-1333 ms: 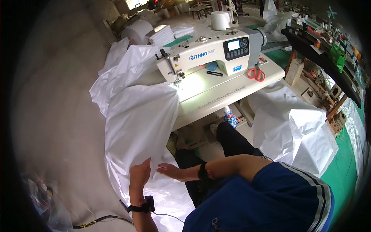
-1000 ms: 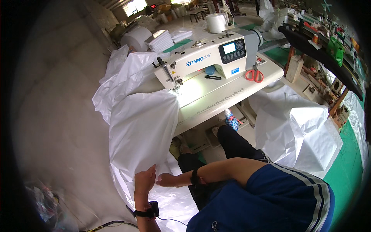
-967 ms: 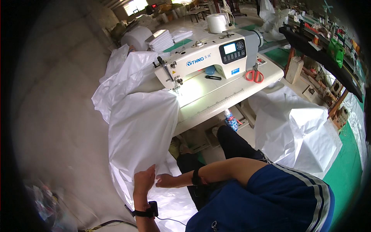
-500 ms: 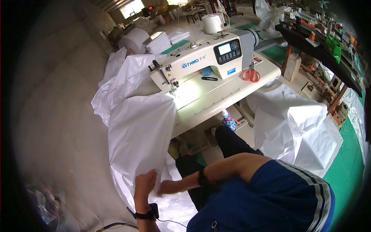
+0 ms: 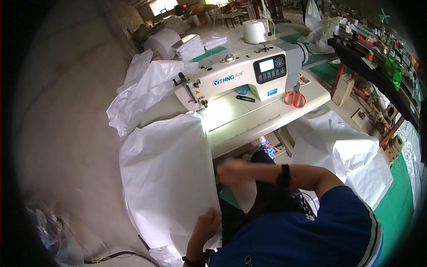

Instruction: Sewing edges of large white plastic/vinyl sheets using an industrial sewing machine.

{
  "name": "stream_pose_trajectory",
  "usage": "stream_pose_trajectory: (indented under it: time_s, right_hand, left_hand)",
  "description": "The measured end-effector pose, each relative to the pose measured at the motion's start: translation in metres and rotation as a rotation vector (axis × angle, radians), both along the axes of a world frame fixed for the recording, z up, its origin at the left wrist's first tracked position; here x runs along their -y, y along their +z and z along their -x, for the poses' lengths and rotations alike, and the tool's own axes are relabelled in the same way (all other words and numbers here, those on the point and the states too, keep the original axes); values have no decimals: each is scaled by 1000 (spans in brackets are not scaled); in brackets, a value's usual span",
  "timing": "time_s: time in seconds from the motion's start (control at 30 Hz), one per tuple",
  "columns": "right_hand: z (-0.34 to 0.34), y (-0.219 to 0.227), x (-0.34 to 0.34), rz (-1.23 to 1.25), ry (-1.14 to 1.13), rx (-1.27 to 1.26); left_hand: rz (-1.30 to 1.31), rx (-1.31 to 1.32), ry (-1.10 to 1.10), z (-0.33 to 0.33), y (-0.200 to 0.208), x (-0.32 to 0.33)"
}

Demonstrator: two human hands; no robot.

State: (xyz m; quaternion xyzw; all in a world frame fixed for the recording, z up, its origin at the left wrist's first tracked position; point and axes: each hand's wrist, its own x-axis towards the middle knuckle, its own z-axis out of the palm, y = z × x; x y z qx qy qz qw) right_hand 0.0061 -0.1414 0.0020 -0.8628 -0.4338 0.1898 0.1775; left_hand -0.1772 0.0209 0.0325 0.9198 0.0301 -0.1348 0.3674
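A wide white sheet [image 5: 164, 173], smooth and slightly glossy, hangs off the left end of the sewing machine [image 5: 231, 80]. Its top edge lies by the lit needle area. At the sheet's lower right edge, my left hand [image 5: 208, 226] is closed with the fingers curled on the material. My right hand [image 5: 233, 172] is raised over my lap, to the right of the sheet's edge, and smeared by motion. Just below it shows a pale flap [image 5: 246, 196]; whether the hand grips it I cannot tell.
Red-handled scissors [image 5: 295, 99] and a small black thread snipper [image 5: 245, 98] lie on the machine table [image 5: 262, 120]. A white thread cone [image 5: 256, 32] stands behind. More white material [image 5: 338, 147] is heaped at the right. Folded white stacks [image 5: 189, 46] sit at the back left.
My right hand has moved up and to the right, away from the sheet. My left hand has shifted right and down along its edge. The sheet hangs flatter and more spread.
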Motion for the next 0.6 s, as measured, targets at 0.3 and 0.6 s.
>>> stream_pose_trajectory:
  time_s: [0.3,0.6]
  right_hand:
    - [-160,14,-78,97,-532,516]
    - [-76,-5,-60,147,-526,655]
  left_hand:
    - [12,124,-182,-17,19,59]
    - [42,131,-182,-20,7,51]
